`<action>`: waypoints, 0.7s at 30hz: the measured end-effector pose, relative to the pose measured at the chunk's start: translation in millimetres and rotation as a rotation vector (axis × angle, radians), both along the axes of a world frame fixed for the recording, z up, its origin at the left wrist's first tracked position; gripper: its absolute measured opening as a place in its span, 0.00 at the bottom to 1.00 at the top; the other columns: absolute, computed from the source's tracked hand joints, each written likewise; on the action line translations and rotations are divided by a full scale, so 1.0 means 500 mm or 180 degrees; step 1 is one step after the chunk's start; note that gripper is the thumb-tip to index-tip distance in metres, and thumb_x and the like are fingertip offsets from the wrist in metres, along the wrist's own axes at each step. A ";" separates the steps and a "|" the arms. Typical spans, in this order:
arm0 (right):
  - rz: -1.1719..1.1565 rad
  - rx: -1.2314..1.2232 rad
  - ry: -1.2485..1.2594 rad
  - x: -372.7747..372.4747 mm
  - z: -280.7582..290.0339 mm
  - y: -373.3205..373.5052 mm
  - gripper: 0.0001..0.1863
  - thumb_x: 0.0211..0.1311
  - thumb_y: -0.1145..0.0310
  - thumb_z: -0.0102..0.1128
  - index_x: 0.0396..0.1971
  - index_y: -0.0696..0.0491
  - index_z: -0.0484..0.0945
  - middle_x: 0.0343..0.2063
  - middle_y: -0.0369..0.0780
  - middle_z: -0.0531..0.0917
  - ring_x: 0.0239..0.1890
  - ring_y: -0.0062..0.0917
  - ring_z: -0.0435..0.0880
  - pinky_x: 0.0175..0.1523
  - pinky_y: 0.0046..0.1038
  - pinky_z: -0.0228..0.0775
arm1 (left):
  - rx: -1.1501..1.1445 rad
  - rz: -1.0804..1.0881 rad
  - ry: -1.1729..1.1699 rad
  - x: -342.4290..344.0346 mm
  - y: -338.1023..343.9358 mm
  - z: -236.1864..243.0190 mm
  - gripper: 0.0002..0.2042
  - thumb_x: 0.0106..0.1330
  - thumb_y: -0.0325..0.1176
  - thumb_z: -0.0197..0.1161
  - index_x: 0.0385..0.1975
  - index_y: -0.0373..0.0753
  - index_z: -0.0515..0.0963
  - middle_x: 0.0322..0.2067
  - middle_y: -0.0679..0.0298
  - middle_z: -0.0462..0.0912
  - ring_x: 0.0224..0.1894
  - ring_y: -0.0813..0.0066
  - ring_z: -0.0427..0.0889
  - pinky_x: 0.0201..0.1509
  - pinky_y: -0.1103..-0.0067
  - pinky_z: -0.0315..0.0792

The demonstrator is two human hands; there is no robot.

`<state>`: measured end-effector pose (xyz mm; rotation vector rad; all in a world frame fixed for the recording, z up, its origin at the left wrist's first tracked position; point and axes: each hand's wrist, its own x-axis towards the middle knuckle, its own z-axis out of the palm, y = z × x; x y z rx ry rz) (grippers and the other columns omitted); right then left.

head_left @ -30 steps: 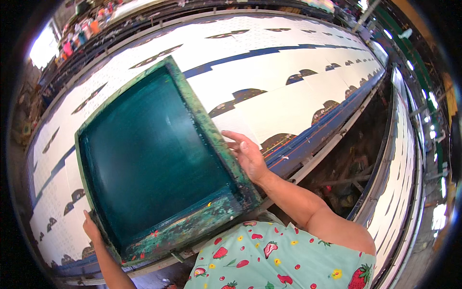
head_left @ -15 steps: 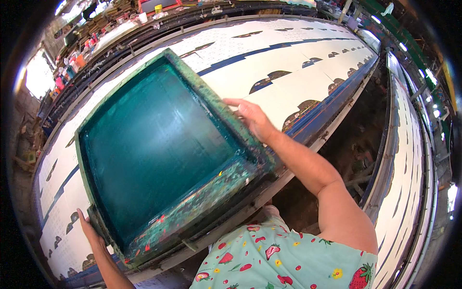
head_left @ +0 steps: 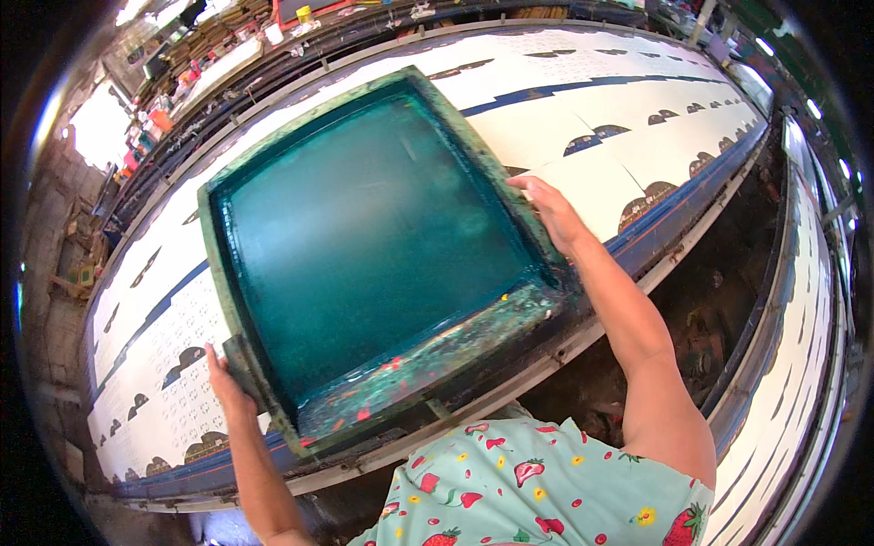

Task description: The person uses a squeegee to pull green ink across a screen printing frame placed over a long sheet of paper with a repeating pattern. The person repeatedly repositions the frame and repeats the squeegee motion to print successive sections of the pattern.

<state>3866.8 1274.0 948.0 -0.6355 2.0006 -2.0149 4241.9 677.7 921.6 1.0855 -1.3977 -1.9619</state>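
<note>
A large wooden screen frame (head_left: pixel 218 264) with a teal mesh and paint-spattered green rims lies tilted over the long printing table (head_left: pixel 592 200), which is covered with white pieces printed with dark shapes. My left hand (head_left: pixel 228 382) grips the frame's left side near its lower corner, thumb and fingers partly hidden by the rim. My right hand (head_left: pixel 551 209) holds the right side a little above the lower right corner, its fingertips at the outer edge.
A cluttered shelf (head_left: pixel 218 68) with boards, tubs and bottles runs behind the table. A second long table (head_left: pixel 774 346) stands at the right, past a dark gap. A metal rail (head_left: pixel 655 282) edges the near side. A concrete wall (head_left: pixel 50 227) stands at the left.
The frame and both my hands have moved right and upward in the view, and the frame has turned slightly, its top now further right. Both hands still grip it.
</note>
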 end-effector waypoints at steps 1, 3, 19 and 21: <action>-0.0089 0.0005 -0.0083 -0.014 0.001 0.031 0.29 0.81 0.49 0.55 0.66 0.55 0.83 0.67 0.40 0.83 0.72 0.30 0.73 0.81 0.37 0.54 | 0.0016 -0.0055 0.0017 -0.023 0.056 0.008 0.35 0.79 0.68 0.59 0.48 0.34 0.89 0.44 0.56 0.93 0.45 0.62 0.91 0.55 0.68 0.84; -0.0285 0.0021 -0.0242 -0.034 0.003 0.091 0.29 0.80 0.50 0.55 0.66 0.55 0.83 0.67 0.39 0.83 0.72 0.30 0.73 0.80 0.36 0.54 | 0.0034 0.0079 0.0034 -0.057 0.118 -0.022 0.34 0.82 0.65 0.56 0.45 0.33 0.89 0.41 0.57 0.93 0.41 0.65 0.91 0.52 0.70 0.84; -0.0275 -0.0450 -0.0410 -0.158 -0.066 0.373 0.36 0.81 0.41 0.58 0.70 0.59 0.78 0.69 0.43 0.80 0.70 0.34 0.76 0.77 0.39 0.63 | -0.0133 0.0156 0.0113 -0.208 0.423 -0.036 0.27 0.87 0.54 0.55 0.48 0.32 0.87 0.39 0.59 0.91 0.38 0.71 0.89 0.46 0.71 0.83; -0.0237 -0.0418 -0.0497 -0.161 -0.066 0.385 0.38 0.80 0.40 0.58 0.71 0.58 0.78 0.71 0.43 0.77 0.72 0.36 0.74 0.78 0.40 0.62 | -0.0142 0.0118 0.0105 -0.211 0.426 -0.046 0.26 0.87 0.53 0.56 0.50 0.32 0.87 0.41 0.59 0.91 0.39 0.70 0.89 0.47 0.71 0.83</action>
